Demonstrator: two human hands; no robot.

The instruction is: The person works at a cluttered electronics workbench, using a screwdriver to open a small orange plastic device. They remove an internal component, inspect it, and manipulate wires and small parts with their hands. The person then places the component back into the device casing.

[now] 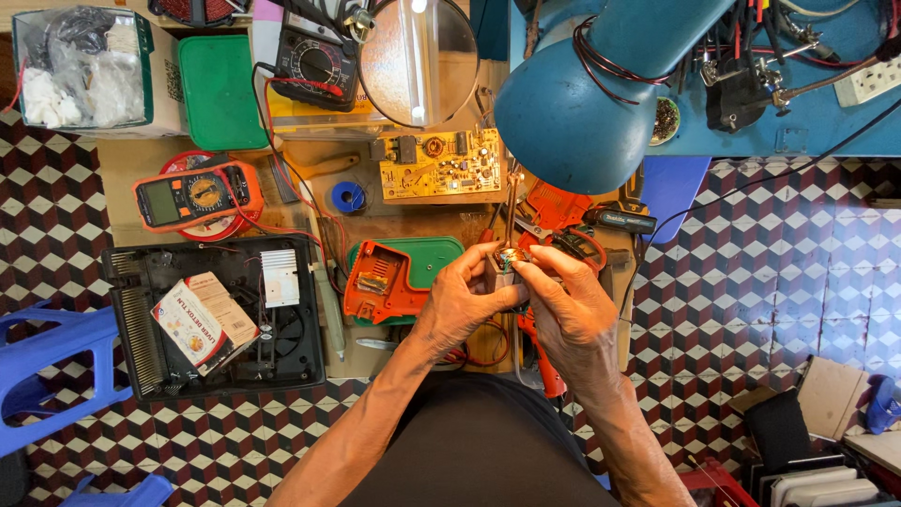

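My left hand (463, 299) and my right hand (571, 310) meet over the wooden work board (394, 221), fingers pinched together around a small motor-like part (508, 261) with coppery windings. A thin rod (511, 202) rises from that part toward the blue lamp. Just left of my left hand lies an orange plastic tool shell (380, 280) on a green lid (434, 253). More orange tool pieces (554, 205) lie behind and under my right hand.
A yellow circuit board (439, 165) and blue solder spool (349, 197) lie further back. An orange multimeter (195, 194), a black analog meter (314, 64), a round magnifier (419, 58), a blue lamp head (587, 94), a black open chassis (216, 314) with a small box, a blue stool (47, 361).
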